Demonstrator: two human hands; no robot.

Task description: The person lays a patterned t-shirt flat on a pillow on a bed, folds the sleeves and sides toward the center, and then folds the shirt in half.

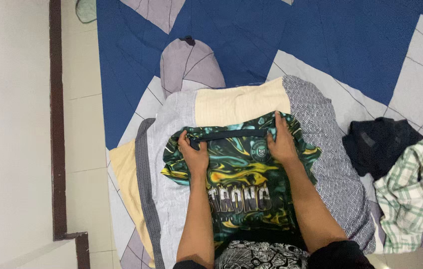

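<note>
Two hands press flat on a green-and-yellow swirl-print jersey (241, 174) spread over a folded blanket (321, 129). The left hand (195, 154) curls its fingers round the dark collar; the right hand (282, 144) lies open by the neckline. The fabric looks light, limp and slippery, best taken at the shoulders.
</note>
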